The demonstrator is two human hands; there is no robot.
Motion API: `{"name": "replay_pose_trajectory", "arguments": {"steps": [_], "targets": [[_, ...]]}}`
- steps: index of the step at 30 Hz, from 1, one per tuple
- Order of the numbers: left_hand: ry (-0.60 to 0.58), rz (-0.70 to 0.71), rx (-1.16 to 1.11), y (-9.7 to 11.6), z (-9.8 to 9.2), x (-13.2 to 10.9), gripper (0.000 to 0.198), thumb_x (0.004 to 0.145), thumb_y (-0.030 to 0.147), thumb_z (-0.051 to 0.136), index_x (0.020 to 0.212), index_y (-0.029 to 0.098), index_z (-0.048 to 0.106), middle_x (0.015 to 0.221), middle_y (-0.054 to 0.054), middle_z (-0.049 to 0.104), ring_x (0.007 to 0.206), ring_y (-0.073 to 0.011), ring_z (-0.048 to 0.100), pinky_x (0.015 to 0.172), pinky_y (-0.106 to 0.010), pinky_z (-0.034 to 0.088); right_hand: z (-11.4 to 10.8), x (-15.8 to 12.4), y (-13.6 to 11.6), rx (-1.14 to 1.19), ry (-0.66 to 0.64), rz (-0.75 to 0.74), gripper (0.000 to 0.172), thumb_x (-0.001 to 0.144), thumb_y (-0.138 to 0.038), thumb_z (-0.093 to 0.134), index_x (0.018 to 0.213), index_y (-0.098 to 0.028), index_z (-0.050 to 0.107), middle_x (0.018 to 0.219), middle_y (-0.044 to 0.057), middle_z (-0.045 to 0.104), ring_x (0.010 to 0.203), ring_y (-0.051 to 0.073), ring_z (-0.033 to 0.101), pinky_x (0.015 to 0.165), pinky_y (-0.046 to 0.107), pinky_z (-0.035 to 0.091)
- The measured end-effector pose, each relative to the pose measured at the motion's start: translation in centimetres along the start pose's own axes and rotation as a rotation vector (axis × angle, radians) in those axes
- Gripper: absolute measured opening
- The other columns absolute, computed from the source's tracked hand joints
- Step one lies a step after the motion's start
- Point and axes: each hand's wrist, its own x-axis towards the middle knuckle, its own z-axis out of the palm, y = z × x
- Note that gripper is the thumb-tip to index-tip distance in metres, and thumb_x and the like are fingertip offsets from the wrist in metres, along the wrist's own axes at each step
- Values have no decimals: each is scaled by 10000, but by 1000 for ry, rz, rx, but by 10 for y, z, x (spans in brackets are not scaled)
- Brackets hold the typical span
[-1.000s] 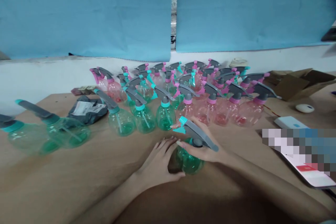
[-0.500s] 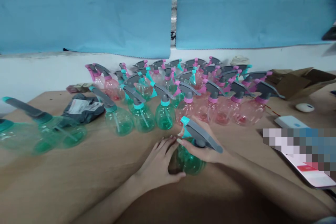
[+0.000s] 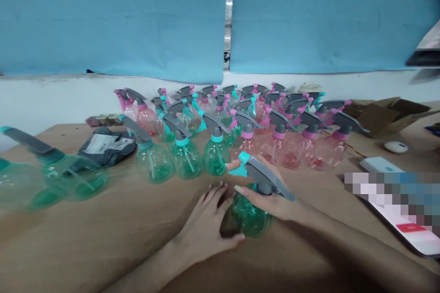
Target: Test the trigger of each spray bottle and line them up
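A green spray bottle (image 3: pixel 252 217) with a grey and turquoise trigger head (image 3: pixel 266 176) stands upright on the table in front of me. My right hand (image 3: pixel 275 201) is round its neck under the head, thumb on the near side and fingers reaching past the nozzle behind. Against the left side of the bottle's body, my left hand (image 3: pixel 206 219) curves with thumb and index finger about it. The other left fingers stretch forward over the tabletop. Just beyond stand a green spray bottle (image 3: pixel 216 158) and a pink one (image 3: pixel 243 147).
Several pink and green spray bottles crowd the back of the table (image 3: pixel 137 224). Two green ones (image 3: pixel 77 176) stand at the left, near a dark plastic package (image 3: pixel 106 145). At the right are a phone (image 3: pixel 409 233), a white box (image 3: pixel 380 164), a white mouse (image 3: pixel 396 147) and an open carton (image 3: pixel 385 116).
The fingers of my right hand have spread out past the nozzle, where they were closer in. My left hand stays beside the bottle. The view has tilted slightly up.
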Motion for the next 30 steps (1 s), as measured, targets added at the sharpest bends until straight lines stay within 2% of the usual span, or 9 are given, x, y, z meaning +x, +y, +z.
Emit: {"name": "replay_pose_trajectory", "arguments": {"steps": [5,9,20,30], "targets": [[7,20,8,-1,1,0,748,730,582,562,1324,175,359,1365,-150,359,1221,-350,335,965,-508,301,1,2,4,-19,10,-42,338,752,-234,604,1070,-290,505,987,6,625,817,187,622,664,321,554],[2,39,20,-2,1,1,721,756,588,533,1313,155,382,1366,-148,364,1249,-333,296,995,-488,264,0,4,1,58,-17,-42,332,747,-209,606,1051,-276,490,1057,8,609,925,174,608,784,322,542],[-2,47,8,1,-4,3,721,754,574,550,1308,144,384,1384,-159,337,1255,-321,288,999,-477,258,0,2,-2,74,2,-45,302,753,-215,593,1025,-276,477,1034,2,595,839,149,621,758,312,548],[-10,45,-13,2,-5,4,701,755,552,560,1331,210,354,1414,-120,295,1263,-335,273,994,-490,250,1,2,-4,42,30,-40,306,742,-255,589,1034,-260,498,977,-1,625,761,146,639,704,297,543]]}}
